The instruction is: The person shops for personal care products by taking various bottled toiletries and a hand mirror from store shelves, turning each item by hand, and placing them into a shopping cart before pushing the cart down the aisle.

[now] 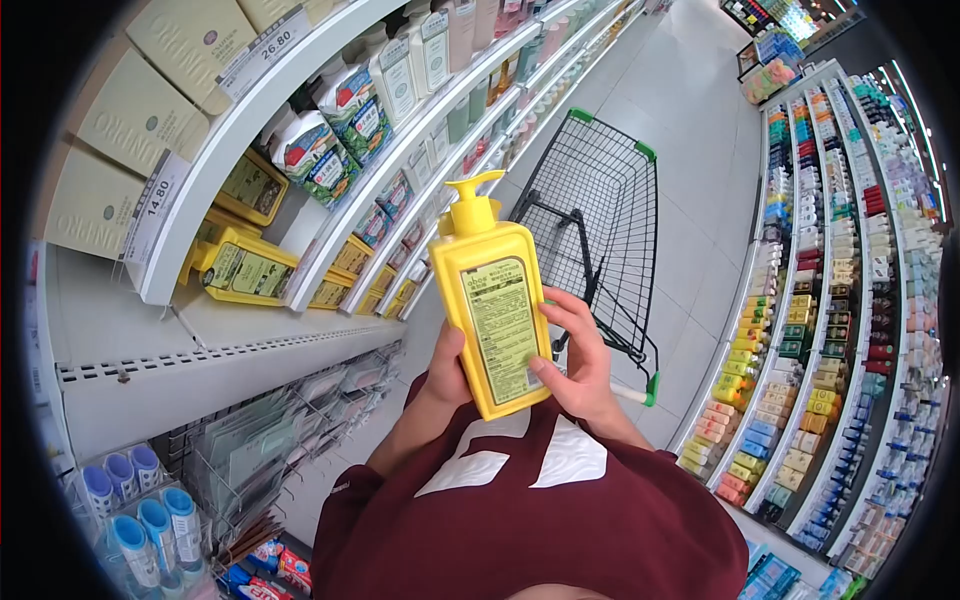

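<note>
A yellow pump bottle (pixel 490 310) is held upright in front of my chest, its pump head at the top and a printed label facing me. My left hand (pixel 447 368) grips its lower left side, with the fingers mostly hidden behind it. On the other side, my right hand (pixel 580 360) holds the lower right edge, the thumb resting on the label's corner. Similar yellow bottles (pixel 245 265) stand on the shelf to the left, beneath bottles with colourful labels (pixel 310 150).
An upright wire shopping cart (pixel 610 190) with green corners stands ahead on the tiled floor (pixel 690 190). Shelves line both sides; the right-hand shelf (pixel 800 330) carries many products. Beige boxes (pixel 140 110) sit upper left, near a price tag (pixel 157 197). Blue-capped tubes (pixel 155 535) are lower left.
</note>
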Demonstrator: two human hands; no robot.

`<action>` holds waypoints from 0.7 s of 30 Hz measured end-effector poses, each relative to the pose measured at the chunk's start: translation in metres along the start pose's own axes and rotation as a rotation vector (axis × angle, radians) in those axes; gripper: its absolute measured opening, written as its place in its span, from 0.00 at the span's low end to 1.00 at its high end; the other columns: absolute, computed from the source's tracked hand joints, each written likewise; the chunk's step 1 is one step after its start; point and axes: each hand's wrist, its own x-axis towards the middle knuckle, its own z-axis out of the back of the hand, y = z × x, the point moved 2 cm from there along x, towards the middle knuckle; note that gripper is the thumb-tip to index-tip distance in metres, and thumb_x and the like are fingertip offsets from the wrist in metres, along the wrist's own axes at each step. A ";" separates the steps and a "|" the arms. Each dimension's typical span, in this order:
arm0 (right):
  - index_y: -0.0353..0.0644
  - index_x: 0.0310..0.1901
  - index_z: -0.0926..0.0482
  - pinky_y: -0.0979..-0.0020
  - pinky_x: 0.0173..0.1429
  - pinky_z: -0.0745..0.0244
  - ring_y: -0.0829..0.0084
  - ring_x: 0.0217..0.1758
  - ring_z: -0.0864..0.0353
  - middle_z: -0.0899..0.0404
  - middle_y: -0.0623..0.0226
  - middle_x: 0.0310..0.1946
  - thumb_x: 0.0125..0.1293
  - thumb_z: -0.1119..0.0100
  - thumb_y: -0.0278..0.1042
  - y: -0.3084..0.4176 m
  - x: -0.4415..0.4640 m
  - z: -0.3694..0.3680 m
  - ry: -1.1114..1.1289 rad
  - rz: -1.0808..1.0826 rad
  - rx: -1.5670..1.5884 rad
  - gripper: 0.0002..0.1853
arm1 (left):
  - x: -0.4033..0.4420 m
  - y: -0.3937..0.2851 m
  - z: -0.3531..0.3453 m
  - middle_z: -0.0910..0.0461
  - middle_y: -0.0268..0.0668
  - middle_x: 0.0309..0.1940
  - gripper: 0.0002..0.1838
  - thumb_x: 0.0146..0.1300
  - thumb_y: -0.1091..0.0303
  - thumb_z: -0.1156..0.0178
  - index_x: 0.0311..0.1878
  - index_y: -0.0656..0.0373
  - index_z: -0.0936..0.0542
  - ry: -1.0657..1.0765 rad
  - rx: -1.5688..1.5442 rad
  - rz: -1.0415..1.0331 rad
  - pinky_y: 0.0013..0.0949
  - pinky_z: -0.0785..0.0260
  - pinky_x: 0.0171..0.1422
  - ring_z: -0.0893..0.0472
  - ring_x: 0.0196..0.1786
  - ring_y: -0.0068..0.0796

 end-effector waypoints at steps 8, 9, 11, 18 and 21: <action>0.35 0.72 0.37 0.63 0.70 0.38 0.60 0.70 0.37 0.40 0.50 0.73 0.60 0.37 0.26 0.000 -0.002 -0.021 -0.054 -0.010 0.110 0.37 | -0.011 0.001 0.006 0.27 0.49 0.66 0.40 0.70 0.39 0.52 0.73 0.63 0.37 0.019 -0.238 0.058 0.46 0.28 0.67 0.22 0.63 0.43; 0.34 0.72 0.37 0.63 0.70 0.38 0.61 0.70 0.37 0.40 0.49 0.73 0.60 0.37 0.27 -0.001 -0.003 -0.022 -0.051 -0.013 0.119 0.37 | -0.013 0.002 0.008 0.27 0.49 0.66 0.40 0.70 0.39 0.52 0.73 0.63 0.37 0.015 -0.237 0.052 0.46 0.28 0.67 0.22 0.63 0.43; 0.34 0.72 0.37 0.63 0.70 0.38 0.61 0.70 0.37 0.40 0.49 0.74 0.61 0.37 0.27 -0.002 -0.003 -0.026 -0.043 -0.011 0.132 0.36 | -0.015 0.002 0.010 0.27 0.49 0.66 0.40 0.70 0.39 0.52 0.73 0.63 0.37 0.029 -0.251 0.048 0.46 0.28 0.67 0.21 0.63 0.44; 0.34 0.71 0.36 0.63 0.70 0.38 0.61 0.70 0.36 0.40 0.48 0.73 0.61 0.37 0.26 -0.005 -0.006 -0.034 -0.037 -0.020 0.155 0.36 | -0.023 -0.006 0.006 0.27 0.49 0.66 0.39 0.71 0.40 0.52 0.73 0.64 0.37 0.023 -0.211 0.028 0.46 0.28 0.67 0.21 0.63 0.43; 0.34 0.71 0.36 0.62 0.70 0.38 0.60 0.70 0.36 0.39 0.48 0.72 0.60 0.37 0.26 -0.005 -0.007 -0.037 -0.044 -0.027 0.164 0.36 | -0.027 -0.006 0.009 0.27 0.49 0.66 0.39 0.71 0.40 0.53 0.73 0.64 0.38 0.018 -0.196 0.027 0.46 0.29 0.68 0.22 0.64 0.43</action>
